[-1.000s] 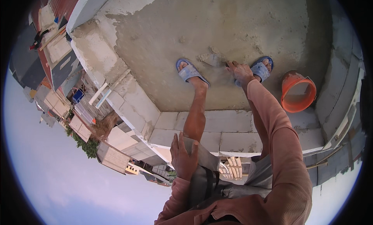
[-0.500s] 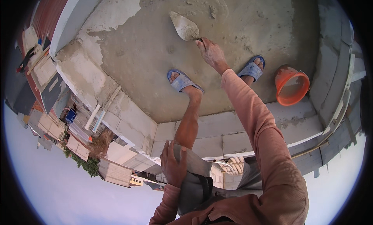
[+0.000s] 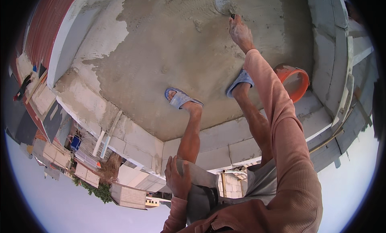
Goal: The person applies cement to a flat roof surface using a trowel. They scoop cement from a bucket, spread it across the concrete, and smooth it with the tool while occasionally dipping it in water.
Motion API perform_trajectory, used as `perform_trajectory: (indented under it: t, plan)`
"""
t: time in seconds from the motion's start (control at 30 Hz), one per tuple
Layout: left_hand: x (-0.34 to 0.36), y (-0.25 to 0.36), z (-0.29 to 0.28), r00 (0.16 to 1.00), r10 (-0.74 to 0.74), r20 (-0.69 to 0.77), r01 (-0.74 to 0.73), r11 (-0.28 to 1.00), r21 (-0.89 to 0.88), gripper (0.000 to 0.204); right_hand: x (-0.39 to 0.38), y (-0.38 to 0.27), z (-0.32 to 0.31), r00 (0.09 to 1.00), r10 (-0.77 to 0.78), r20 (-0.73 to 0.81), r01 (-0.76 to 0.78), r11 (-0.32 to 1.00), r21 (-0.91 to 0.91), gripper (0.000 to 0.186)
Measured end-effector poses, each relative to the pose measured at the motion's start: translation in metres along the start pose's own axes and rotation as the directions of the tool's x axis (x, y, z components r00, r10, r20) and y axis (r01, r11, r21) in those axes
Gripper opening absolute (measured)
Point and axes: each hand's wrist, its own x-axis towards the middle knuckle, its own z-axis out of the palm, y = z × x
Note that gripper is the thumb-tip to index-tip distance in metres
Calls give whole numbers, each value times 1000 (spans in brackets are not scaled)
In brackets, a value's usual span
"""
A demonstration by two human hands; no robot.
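My right hand (image 3: 241, 33) is stretched far forward, closed round the handle of a trowel (image 3: 222, 3). The trowel's blade rests on or just over the wet mortar (image 3: 157, 44) spread across the floor; its far end is cut off by the top of the picture. On my left knee lies my left hand (image 3: 178, 179), fingers spread over the grey shorts (image 3: 200, 172), holding nothing. My feet, in blue slide sandals (image 3: 179, 99), stand on the mortar.
An orange bucket (image 3: 295, 84) stands at the right, partly behind my right forearm. Low block walls (image 3: 201, 142) bound the floor. Thin pipes (image 3: 109, 133) lean over the left wall. Rooftops (image 3: 48, 30) show beyond it.
My right hand has carried the trowel forward and to the right. The whole view has shifted a little, and my right leg shows more. My left hand stays on the knee.
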Motion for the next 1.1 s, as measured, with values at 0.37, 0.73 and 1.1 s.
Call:
perform_trajectory:
  t: [0.37, 0.73, 1.1]
  plan:
    - [15, -6, -9, 997, 77, -15, -77, 997, -3, 46, 74, 5, -37, 895, 444, 39, -372, 695, 616, 56]
    - [20, 17, -5, 991, 132, -15, -131, 989, 72, 45, -6, -35, 0, 910, -280, 305, 271, 960, 71, 36]
    - [14, 31, 0, 992, 125, -31, -121, 988, 99, 46, 76, 143, -94, 865, 491, -106, -455, 855, 247, 48]
